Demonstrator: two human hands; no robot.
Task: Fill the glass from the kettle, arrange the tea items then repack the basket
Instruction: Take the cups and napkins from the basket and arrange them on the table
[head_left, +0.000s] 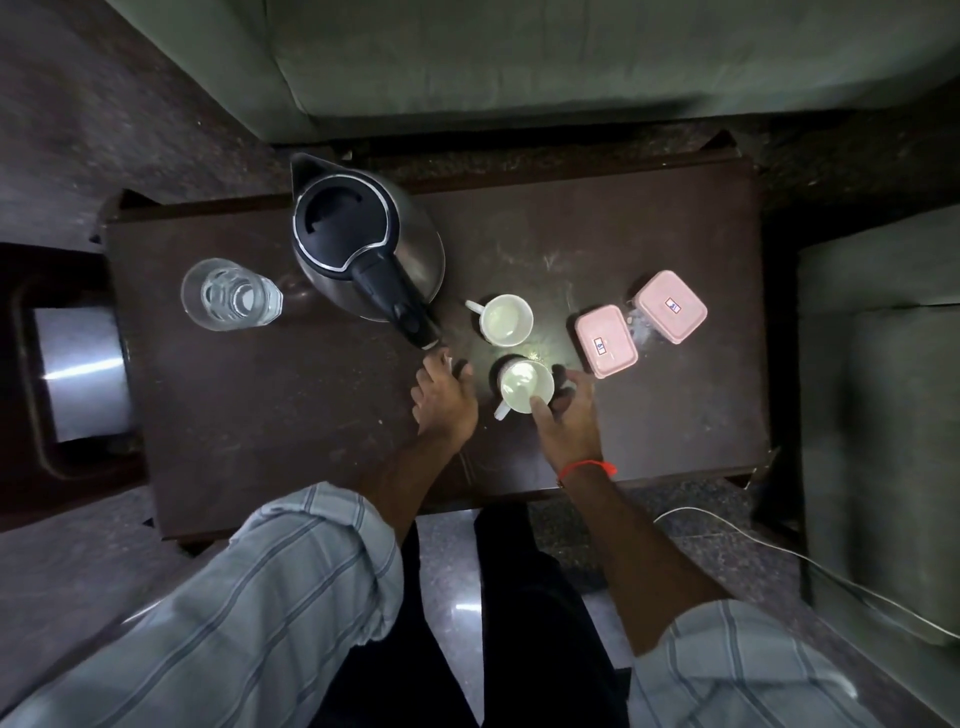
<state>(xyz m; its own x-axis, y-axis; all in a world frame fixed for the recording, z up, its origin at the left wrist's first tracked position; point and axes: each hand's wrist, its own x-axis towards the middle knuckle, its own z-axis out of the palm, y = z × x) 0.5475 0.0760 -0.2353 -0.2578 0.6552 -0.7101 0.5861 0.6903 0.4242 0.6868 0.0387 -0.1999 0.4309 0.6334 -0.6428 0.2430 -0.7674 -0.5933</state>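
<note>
The right hand (566, 421) has the near cup (525, 387) in its grip, thumb over the near rim and fingers curled round the far side, so the cup stands upright on the counter (260, 415), ready to be slid or lifted without tipping. Its handle points toward the person, away from the palm. The left hand (445, 402) rests just beside it, fingers loosely bunched near the tip of the kettle (363, 244) handle; whether they pinch anything cannot be told. The kettle stands at the back, spout turned away, handle angled toward the hands for an easy reach. The glass (228, 301) sits well to the left, apart from the rest, and looks to hold water, so the filling seems done. A second cup (506, 319) waits just behind the held one, and two pink boxes (641, 322), lids on, lie side by side to the right. This looks like the arranging step; no basket is in view.
</note>
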